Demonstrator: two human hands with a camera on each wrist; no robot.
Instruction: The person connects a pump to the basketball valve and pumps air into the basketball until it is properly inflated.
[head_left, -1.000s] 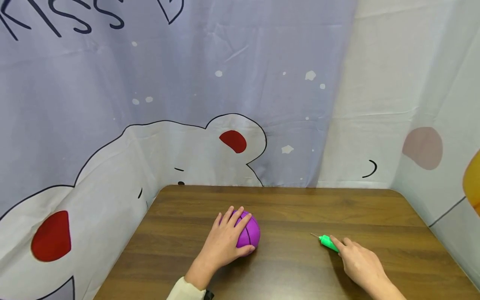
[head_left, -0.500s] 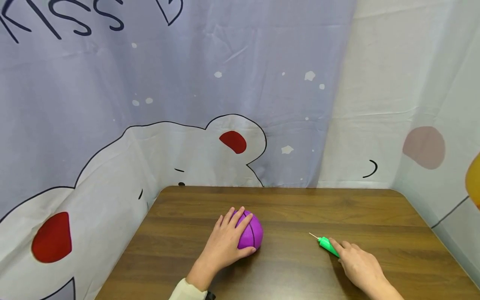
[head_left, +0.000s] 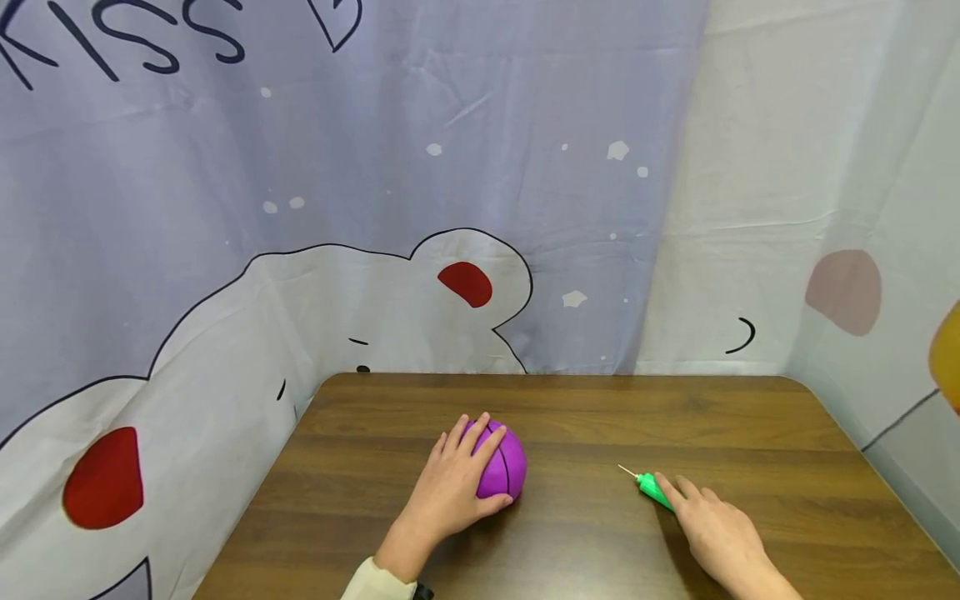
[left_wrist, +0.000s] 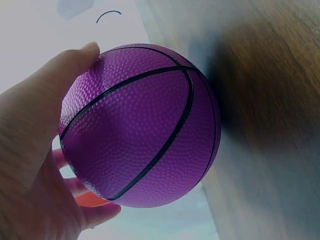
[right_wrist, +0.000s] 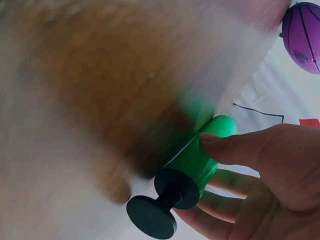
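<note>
A small purple basketball [head_left: 502, 467] with black seams rests on the wooden table, left of the middle. My left hand [head_left: 447, 487] grips it from the left; in the left wrist view the thumb lies at one side of the ball [left_wrist: 145, 130] and the fingers at the other. To the right, my right hand [head_left: 716, 525] holds a green ball pump [head_left: 654, 490], its thin needle aimed left toward the ball. The right wrist view shows the pump's black end and round handle [right_wrist: 151, 217], with the thumb on the green barrel and fingers on its other side.
The brown wooden table [head_left: 585, 550] has rounded far corners. A printed curtain [head_left: 337, 167] hangs right behind it, with more cloth along the left and right sides.
The ball and left hand have shifted slightly right. The pump's needle tip has moved a little left, and the right hand has shifted slightly. In the last half second almost nothing moves.
</note>
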